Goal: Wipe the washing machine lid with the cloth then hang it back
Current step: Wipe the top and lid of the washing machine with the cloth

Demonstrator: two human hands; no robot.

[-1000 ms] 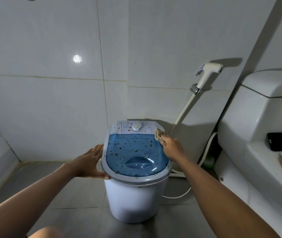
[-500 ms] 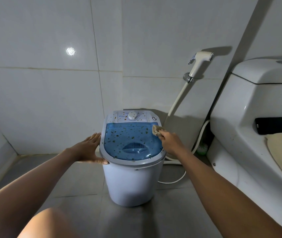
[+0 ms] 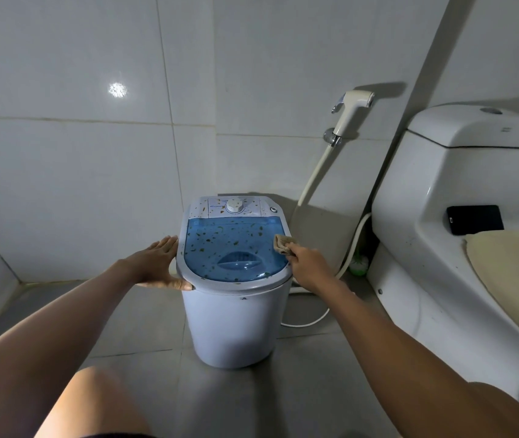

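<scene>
A small white washing machine [image 3: 236, 324] stands on the grey floor in the corner. Its translucent blue lid [image 3: 232, 251] is speckled with brown flecks, and a white control panel with a dial [image 3: 235, 205] sits behind it. My right hand [image 3: 307, 263] pinches a small tan cloth [image 3: 281, 243] against the lid's right edge. With straight fingers, my left hand [image 3: 160, 263] presses flat on the machine's left rim, thumb under the front edge.
A white toilet [image 3: 460, 235] stands close on the right, with a black phone [image 3: 474, 219] on its ledge and a beige seat cover [image 3: 517, 260]. A bidet sprayer [image 3: 351, 112] hangs on the tiled wall, its hose running down behind the machine. My bare knee [image 3: 93, 403] is at the bottom.
My right hand has drawn the cloth a little forward along the lid's right edge. The view has pulled back and up. My left hand stays on the left rim.
</scene>
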